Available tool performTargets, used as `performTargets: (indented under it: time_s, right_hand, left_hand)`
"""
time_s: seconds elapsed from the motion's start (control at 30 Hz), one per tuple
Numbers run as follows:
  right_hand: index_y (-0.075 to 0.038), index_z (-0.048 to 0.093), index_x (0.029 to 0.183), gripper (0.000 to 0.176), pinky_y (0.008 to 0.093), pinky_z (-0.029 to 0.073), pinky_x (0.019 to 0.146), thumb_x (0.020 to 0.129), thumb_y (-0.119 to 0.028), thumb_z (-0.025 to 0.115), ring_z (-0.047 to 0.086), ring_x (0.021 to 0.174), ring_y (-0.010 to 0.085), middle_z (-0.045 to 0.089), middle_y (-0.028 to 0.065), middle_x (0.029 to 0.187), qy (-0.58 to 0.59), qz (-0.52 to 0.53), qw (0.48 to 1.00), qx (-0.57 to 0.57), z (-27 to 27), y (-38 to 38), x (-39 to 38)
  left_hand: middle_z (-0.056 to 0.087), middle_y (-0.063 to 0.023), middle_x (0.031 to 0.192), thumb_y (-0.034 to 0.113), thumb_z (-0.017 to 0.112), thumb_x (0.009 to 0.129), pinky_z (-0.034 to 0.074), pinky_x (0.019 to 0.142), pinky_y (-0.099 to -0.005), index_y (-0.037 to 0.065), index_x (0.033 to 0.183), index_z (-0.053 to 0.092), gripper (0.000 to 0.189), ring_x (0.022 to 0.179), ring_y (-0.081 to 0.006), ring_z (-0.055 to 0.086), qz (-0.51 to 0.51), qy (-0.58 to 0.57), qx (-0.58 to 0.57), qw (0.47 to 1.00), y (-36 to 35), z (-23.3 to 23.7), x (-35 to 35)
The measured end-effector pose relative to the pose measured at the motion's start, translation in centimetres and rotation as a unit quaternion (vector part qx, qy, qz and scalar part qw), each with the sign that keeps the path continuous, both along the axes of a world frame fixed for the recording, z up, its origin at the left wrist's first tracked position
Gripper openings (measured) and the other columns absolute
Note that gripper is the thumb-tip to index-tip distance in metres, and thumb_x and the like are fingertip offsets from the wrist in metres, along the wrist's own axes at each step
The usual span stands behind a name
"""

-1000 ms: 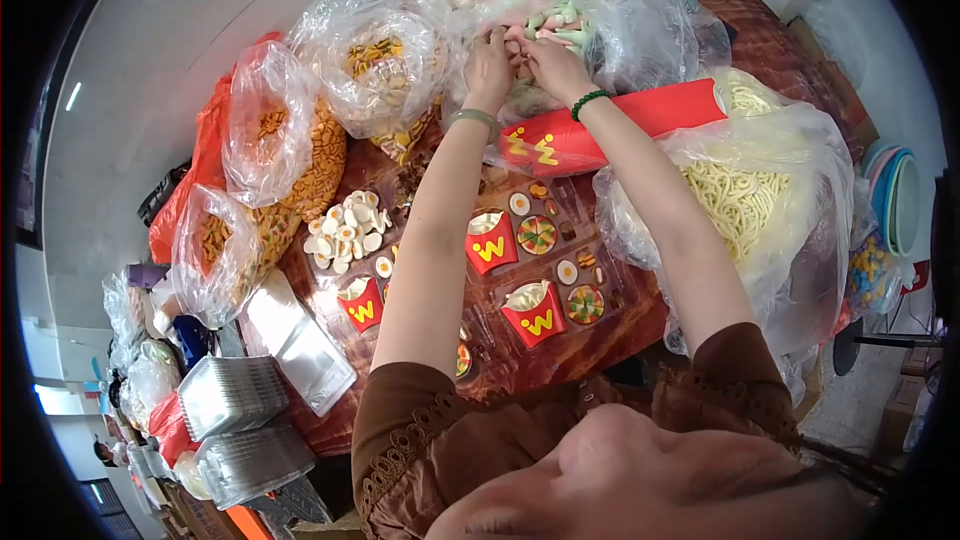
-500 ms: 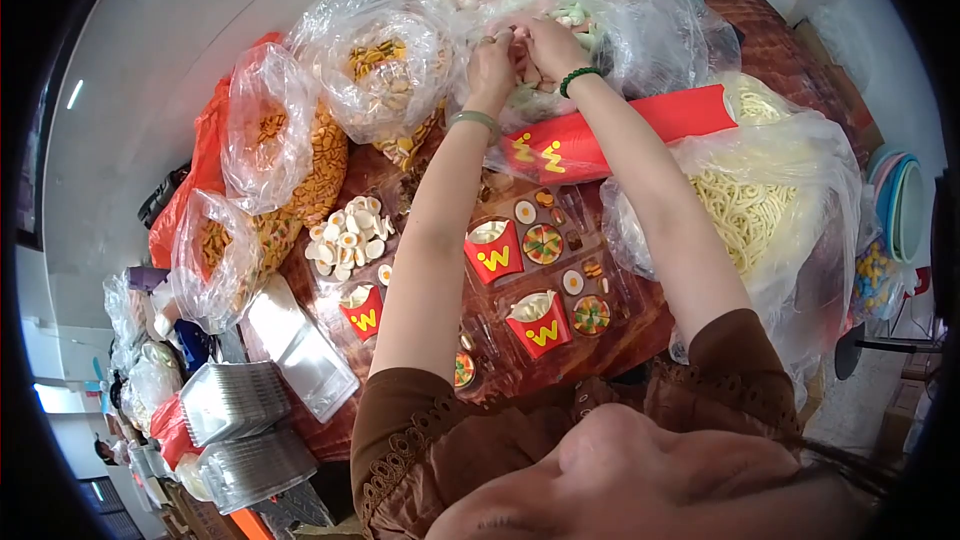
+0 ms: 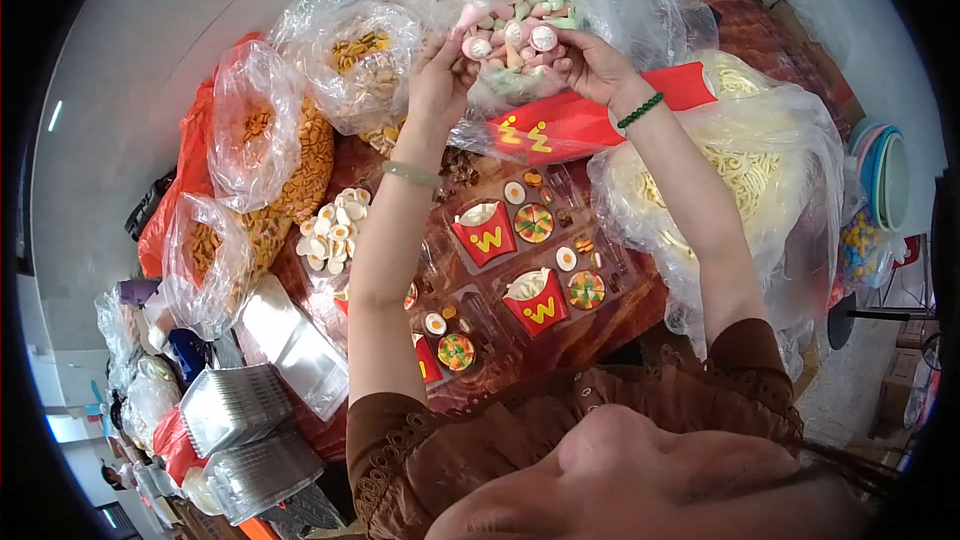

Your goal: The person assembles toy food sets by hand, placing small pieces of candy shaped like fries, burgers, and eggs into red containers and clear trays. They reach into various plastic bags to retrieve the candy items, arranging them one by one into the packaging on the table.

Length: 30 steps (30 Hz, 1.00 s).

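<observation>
Over an open plastic bag of pink and green cone-shaped pieces (image 3: 550, 8), both hands hold small pink pieces with white round ends. My left hand (image 3: 445, 75) has its fingers closed round a pink piece (image 3: 478, 46). In my right hand (image 3: 597, 65) a similar piece (image 3: 543, 38) is pinched, its white end facing up. Another white-ended piece shows between the hands; what supports it is unclear. Below lie clear trays with red cartons (image 3: 483, 233), small pizza pieces (image 3: 534, 223) and egg-like pieces (image 3: 515, 192).
Bags of orange pieces (image 3: 258, 140) lie at the left, above stacked clear trays (image 3: 235, 408). A pile of egg-like pieces (image 3: 335, 230) sits beside my left forearm. Red flat packaging (image 3: 560, 125) and a bag of pale noodle-like strands (image 3: 740, 175) are at the right.
My hands have come up out of the bag and moved apart, with white-ended pink pieces now showing. The view has shifted slightly, and more of the lower trays shows.
</observation>
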State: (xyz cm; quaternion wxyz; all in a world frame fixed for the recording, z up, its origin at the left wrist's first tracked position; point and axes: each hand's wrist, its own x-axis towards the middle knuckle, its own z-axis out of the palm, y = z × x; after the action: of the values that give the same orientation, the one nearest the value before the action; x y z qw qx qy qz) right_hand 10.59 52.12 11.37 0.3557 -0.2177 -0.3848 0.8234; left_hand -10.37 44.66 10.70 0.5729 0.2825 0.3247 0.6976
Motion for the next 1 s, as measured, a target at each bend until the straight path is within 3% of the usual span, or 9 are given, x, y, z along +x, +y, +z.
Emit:
performTargets:
  time_s: [0.13,0.2,0.3,0.37,0.43,0.67,0.8,0.9,1.0]
  right_hand:
    - [0.002,0.056,0.111,0.024,0.0135,0.045,0.049,0.095,-0.014,0.050,0.053,0.058,0.0033,0.060,0.0020,0.079,0.075,0.062,0.993,-0.066,0.6,-4.0,0.6]
    - [-0.002,0.060,0.099,0.017,0.0139,0.046,0.048,0.092,-0.017,0.056,0.055,0.061,0.0036,0.061,0.0014,0.076,0.018,0.055,0.998,-0.028,0.2,-5.8,1.2]
    - [-0.003,0.061,0.101,0.020,0.0170,0.046,0.053,0.090,-0.019,0.059,0.056,0.064,0.0038,0.062,0.0007,0.079,-0.122,0.004,0.976,0.182,-0.2,-9.5,2.7]
    - [-0.004,0.061,0.101,0.021,0.0236,0.048,0.060,0.089,-0.021,0.060,0.059,0.067,0.0080,0.063,0.0015,0.079,-0.237,-0.073,0.884,0.397,-2.6,-11.1,3.4]
    - [-0.008,0.061,0.103,0.019,0.0295,0.049,0.064,0.086,-0.018,0.061,0.061,0.075,0.0188,0.062,0.0047,0.089,-0.334,-0.130,0.706,0.610,-3.2,-13.1,4.3]
    - [-0.011,0.054,0.110,0.024,0.0354,0.051,0.068,0.087,-0.009,0.048,0.059,0.088,0.0261,0.054,0.0068,0.097,-0.417,-0.057,0.480,0.770,-7.5,-14.2,6.0]
    - [-0.011,0.055,0.109,0.029,0.0352,0.051,0.071,0.081,-0.006,0.053,0.059,0.088,0.0262,0.056,0.0068,0.095,-0.430,-0.048,0.500,0.750,-7.3,-14.9,7.6]
    - [-0.007,0.059,0.102,0.024,0.0325,0.051,0.071,0.078,-0.005,0.059,0.059,0.087,0.0250,0.059,0.0078,0.093,-0.366,-0.096,0.569,0.730,-5.0,-17.3,8.3]
    - [-0.005,0.061,0.100,0.018,0.0308,0.051,0.074,0.082,-0.005,0.061,0.061,0.089,0.0241,0.060,0.0079,0.099,-0.333,-0.115,0.605,0.714,-4.2,-20.2,9.2]
  left_hand:
    - [0.057,-0.0049,0.083,0.022,0.048,0.096,0.044,0.050,-0.0181,0.004,0.119,0.051,0.029,0.061,-0.0109,0.051,-0.039,-0.103,-0.057,0.992,-6.0,0.1,-1.4]
    - [0.058,-0.0075,0.087,0.024,0.049,0.095,0.045,0.049,-0.0183,0.005,0.118,0.052,0.030,0.062,-0.0128,0.051,-0.063,-0.119,-0.040,0.990,-9.1,-1.0,-2.3]
    - [0.061,-0.0042,0.083,0.022,0.052,0.094,0.047,0.049,-0.0194,0.004,0.111,0.054,0.025,0.061,-0.0107,0.057,-0.028,-0.057,-0.084,0.994,-14.9,-0.8,-2.7]
    - [0.064,-0.0048,0.085,0.017,0.054,0.093,0.048,0.049,-0.0197,0.003,0.110,0.058,0.022,0.064,-0.0099,0.060,0.025,0.002,-0.100,0.995,-18.4,-1.6,-3.0]
    - [0.066,-0.0060,0.089,0.014,0.058,0.091,0.048,0.050,-0.0195,0.002,0.109,0.061,0.022,0.065,-0.0086,0.060,0.077,0.099,-0.118,0.985,-21.9,-2.5,-3.3]
    - [0.066,-0.0029,0.077,0.011,0.063,0.088,0.045,0.055,-0.0178,-0.002,0.102,0.066,0.020,0.063,-0.0052,0.057,0.163,0.436,-0.142,0.874,-28.6,-2.5,-3.7]
    - [0.068,-0.0063,0.076,0.011,0.065,0.086,0.047,0.057,-0.0210,-0.002,0.103,0.067,0.021,0.062,-0.0069,0.060,0.197,0.626,-0.120,0.745,-29.6,-2.5,-3.4]
    - [0.062,-0.0108,0.074,0.014,0.067,0.080,0.047,0.051,-0.0332,0.005,0.092,0.069,0.015,0.058,-0.0241,0.060,0.234,0.750,-0.006,0.619,-29.5,-2.5,-2.6]
    - [0.059,-0.0118,0.075,0.018,0.062,0.083,0.048,0.048,-0.0378,0.008,0.086,0.065,0.012,0.057,-0.0285,0.059,0.220,0.829,0.048,0.511,-28.6,-3.9,-2.1]
